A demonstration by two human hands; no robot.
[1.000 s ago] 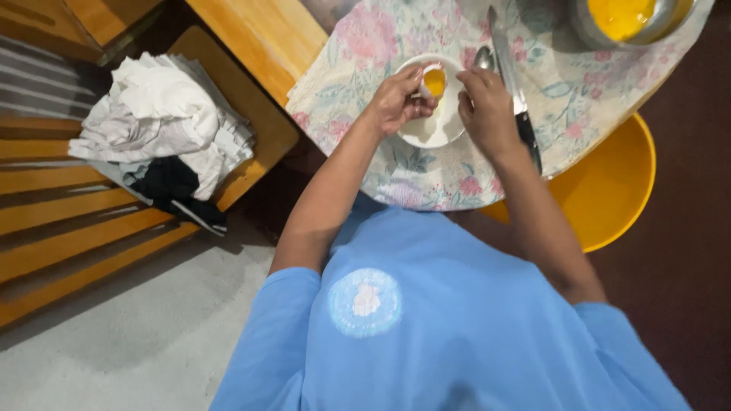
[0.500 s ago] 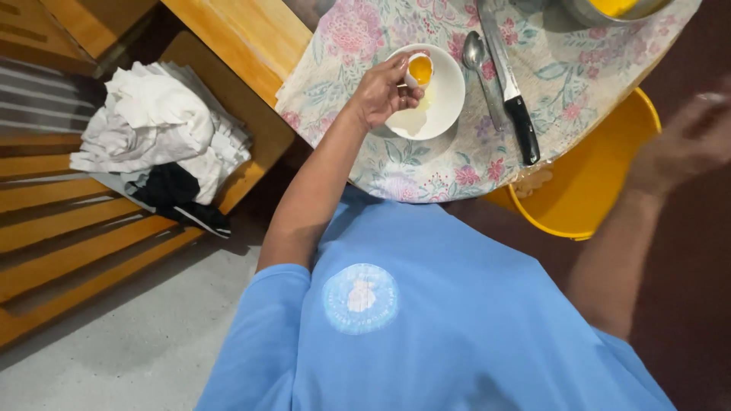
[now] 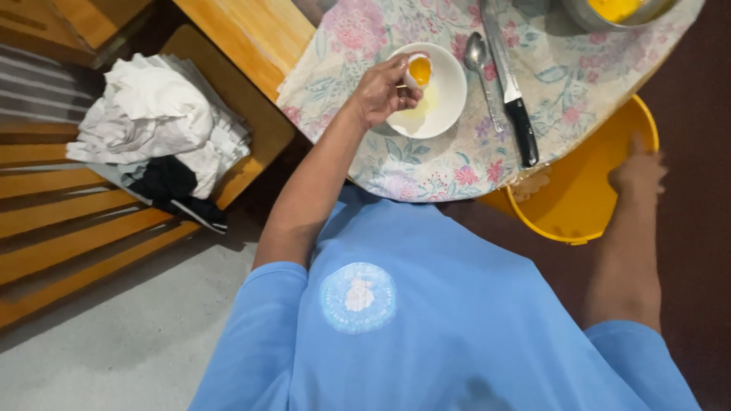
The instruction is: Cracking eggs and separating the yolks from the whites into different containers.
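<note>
Floral cloth (image 3: 563, 84) covers tabletop; left hand (image 3: 378, 93) pinches eggshell half w/ yolk (image 3: 418, 71) over white bowl (image 3: 445, 95); right hand (image 3: 638, 171) rests on yellow bucket (image 3: 579, 198) rim, fingers blurred, grip unclear; grey concrete floor (image 3: 114, 358).

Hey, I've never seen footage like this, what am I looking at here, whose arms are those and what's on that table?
There is no machine here. The picture comes from a camera worn on a person's head, looking down over their blue shirt at their own two bare arms.

The left hand holds a half eggshell with a yellow yolk in it over a round white bowl, which seems to hold some clear liquid.

The right hand reaches down to the rim of a yellow plastic tub beside the table.

On the floral tablecloth lie a metal spoon and a black-handled knife. To the left, crumpled white cloths sit on a wooden bench.
</note>
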